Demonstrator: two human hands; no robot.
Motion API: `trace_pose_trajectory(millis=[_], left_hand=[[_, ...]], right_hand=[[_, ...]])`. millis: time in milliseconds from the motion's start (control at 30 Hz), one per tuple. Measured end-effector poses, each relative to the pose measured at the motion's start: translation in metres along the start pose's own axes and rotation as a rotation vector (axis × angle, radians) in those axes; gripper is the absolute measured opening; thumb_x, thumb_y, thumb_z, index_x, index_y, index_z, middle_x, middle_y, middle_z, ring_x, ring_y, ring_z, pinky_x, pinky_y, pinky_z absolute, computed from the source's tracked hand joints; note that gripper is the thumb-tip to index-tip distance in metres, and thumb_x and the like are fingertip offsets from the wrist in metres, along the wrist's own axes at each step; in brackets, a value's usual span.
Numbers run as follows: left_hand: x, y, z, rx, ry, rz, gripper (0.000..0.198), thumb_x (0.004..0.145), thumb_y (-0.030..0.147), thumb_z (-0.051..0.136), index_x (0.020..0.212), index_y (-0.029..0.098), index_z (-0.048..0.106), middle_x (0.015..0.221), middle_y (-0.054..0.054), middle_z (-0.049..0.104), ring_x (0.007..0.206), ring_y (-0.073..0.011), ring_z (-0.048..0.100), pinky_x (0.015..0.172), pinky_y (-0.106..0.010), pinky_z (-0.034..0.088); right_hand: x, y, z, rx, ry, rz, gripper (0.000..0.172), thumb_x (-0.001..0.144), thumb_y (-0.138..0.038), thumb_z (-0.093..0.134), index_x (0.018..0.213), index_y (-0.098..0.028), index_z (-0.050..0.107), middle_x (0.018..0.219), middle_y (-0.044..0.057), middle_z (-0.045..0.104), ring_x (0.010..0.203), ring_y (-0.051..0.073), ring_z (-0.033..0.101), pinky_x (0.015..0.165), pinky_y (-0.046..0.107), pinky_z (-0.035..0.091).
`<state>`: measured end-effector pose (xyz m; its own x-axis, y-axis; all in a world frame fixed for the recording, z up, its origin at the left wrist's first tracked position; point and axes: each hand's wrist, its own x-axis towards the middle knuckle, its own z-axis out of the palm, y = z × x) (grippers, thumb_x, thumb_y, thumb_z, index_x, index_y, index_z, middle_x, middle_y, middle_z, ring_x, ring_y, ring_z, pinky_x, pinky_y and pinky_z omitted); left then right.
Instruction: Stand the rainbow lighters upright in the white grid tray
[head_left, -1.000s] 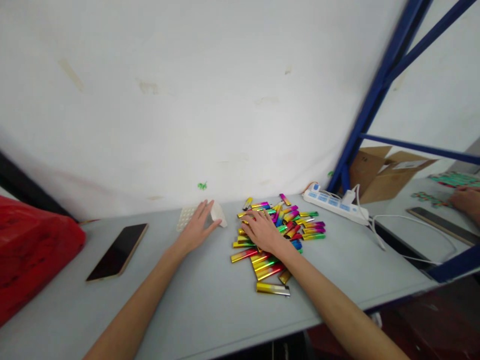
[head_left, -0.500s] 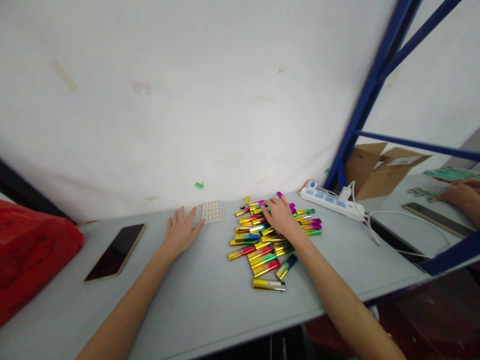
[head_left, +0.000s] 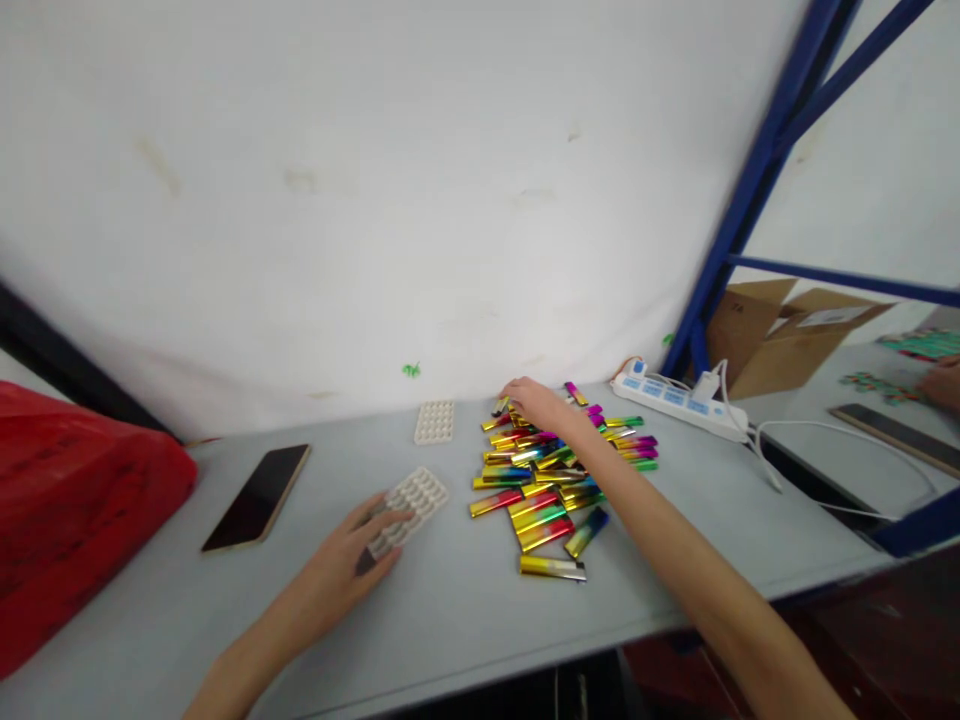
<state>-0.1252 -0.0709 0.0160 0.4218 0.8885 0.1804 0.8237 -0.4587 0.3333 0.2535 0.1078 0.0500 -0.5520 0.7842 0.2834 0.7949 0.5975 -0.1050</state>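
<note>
My left hand [head_left: 358, 560] grips a white tray with rows of small holes [head_left: 416, 495], tilted just above the grey table [head_left: 420, 630]. A second white holed tray [head_left: 434, 422] lies flat by the wall. My right hand [head_left: 534, 400] reaches over the far left part of a pile of shiny lighters [head_left: 536, 500], coloured yellow, red, green, blue and purple. Its fingertips are closed around a yellow lighter [head_left: 500, 406] at the pile's back edge. One yellow and silver lighter [head_left: 553, 568] lies apart at the front.
A dark phone [head_left: 256, 497] and a red plastic bag [head_left: 90, 520] lie on the left. To the right are a white power strip [head_left: 681, 402] with cables, a blue metal frame [head_left: 742, 190] and a cardboard box [head_left: 787, 340]. Another person's hand [head_left: 943, 385] shows at the far right.
My left hand has picked up one holed tray and brought it towards me. My right hand has moved from the middle of the pile to its back left edge, onto a lighter.
</note>
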Motion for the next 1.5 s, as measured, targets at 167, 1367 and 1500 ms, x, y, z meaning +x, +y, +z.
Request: trace_pose_trajectory(millis=[167,1367,1500], left_hand=[[0.039,0.022,-0.003,-0.101,-0.068,0.139,0.065,0.087,0.024,0.062,0.151,0.026,0.052,0.152,-0.009,0.06,0.138,-0.0291,0.06,0.12,-0.044,0.046],[0.101,-0.001,0.009,-0.111,0.098,0.251,0.068,0.077,0.051,0.083,0.135,0.023,0.062,0.133,-0.012,0.064,0.128,-0.0341,0.056,0.115,-0.051,0.045],[0.101,-0.007,0.012,-0.101,0.066,0.239,0.06,0.076,0.054,0.084,0.125,0.022,0.068,0.129,-0.012,0.065,0.124,-0.0339,0.059,0.114,-0.05,0.047]], right_hand=[[0.044,0.003,0.007,-0.046,-0.227,-0.044,0.04,0.085,-0.002,0.066,0.118,-0.019,0.081,0.12,0.011,0.08,0.11,0.023,0.073,0.095,0.028,0.052],[-0.031,-0.122,0.024,0.723,0.412,0.331,0.049,0.092,-0.054,0.051,0.059,-0.024,0.032,0.054,-0.007,0.031,0.055,0.011,0.032,0.056,0.026,0.024],[-0.031,-0.12,0.023,0.718,0.398,0.3,0.038,0.09,-0.045,0.05,0.061,-0.024,0.037,0.054,-0.006,0.036,0.056,0.012,0.036,0.057,0.026,0.026]])
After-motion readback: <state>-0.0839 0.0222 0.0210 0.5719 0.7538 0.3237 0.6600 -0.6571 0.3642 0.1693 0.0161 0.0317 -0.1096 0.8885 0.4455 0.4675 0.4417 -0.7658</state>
